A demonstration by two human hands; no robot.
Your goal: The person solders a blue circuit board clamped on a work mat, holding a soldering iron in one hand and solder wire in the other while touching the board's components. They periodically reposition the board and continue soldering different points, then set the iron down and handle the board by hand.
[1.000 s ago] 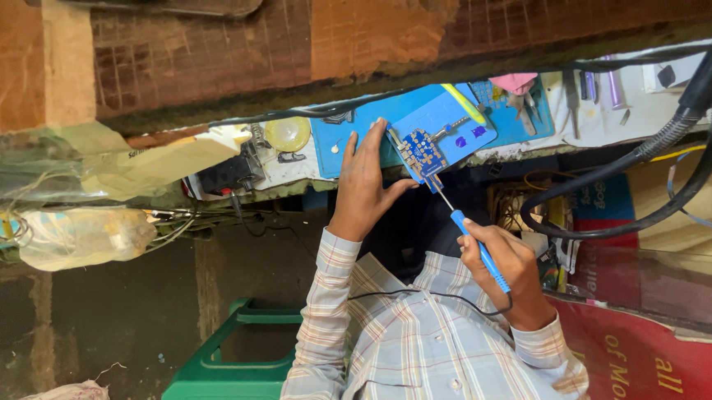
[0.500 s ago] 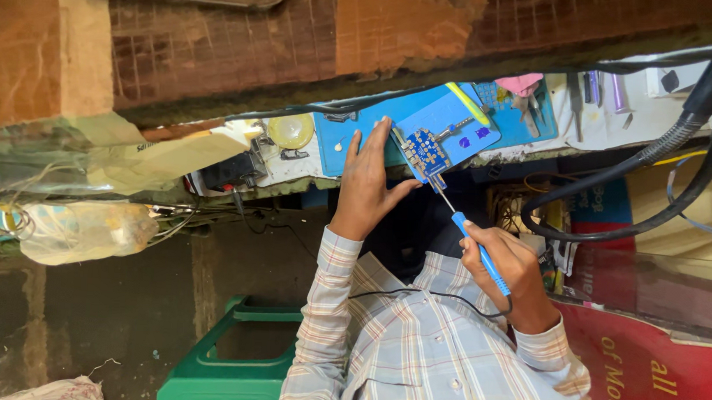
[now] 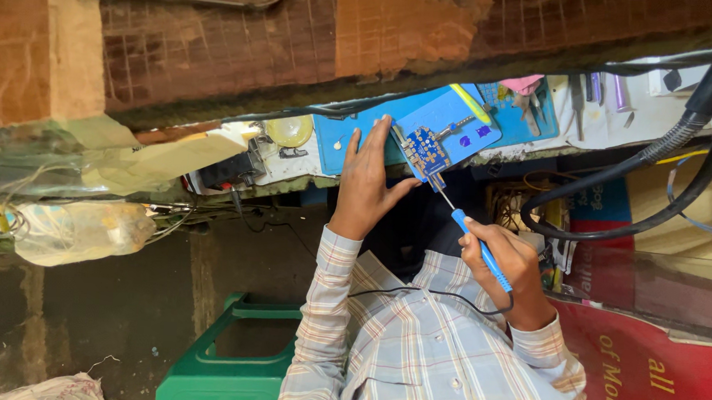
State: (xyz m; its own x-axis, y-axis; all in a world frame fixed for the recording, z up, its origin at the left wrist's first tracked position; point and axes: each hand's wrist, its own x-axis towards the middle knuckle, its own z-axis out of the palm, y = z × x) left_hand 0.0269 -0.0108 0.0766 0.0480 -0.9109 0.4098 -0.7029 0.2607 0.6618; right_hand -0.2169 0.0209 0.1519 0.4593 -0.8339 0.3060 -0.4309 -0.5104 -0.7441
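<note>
Pinched in the right hand point(image 3: 507, 267) like a pen is a blue-handled soldering iron point(image 3: 478, 247), fingers curled round the handle and its thin metal tip reaching up to the lower edge of a small circuit board point(image 3: 425, 151). The left hand point(image 3: 367, 180) lies flat with fingers spread, pressed on the blue work mat point(image 3: 452, 111), its thumb set against the board's left edge to steady it; it grasps nothing.

From where I stand, doing this step well looks like a matter of stillness: the left thumb should keep the board from sliding while the tip touches only the joint being worked, and the black cord point(image 3: 416, 293) trailing from the handle across the checked shirt needs slack so it does not tug the iron sideways. A light touch seems wiser than a push, since the board sits loose on the mat.

Relative to the grip, the board lies up and to the left of the right hand, at the far end of the iron, well apart from the fingers themselves, and just beside the left thumb. A yellow-handled tool point(image 3: 470, 104) lies on the mat just beyond the board, tweezers and other hand tools point(image 3: 581, 94) farther along the bench, and thick black cables point(image 3: 672, 153) loop past on the right.
</note>
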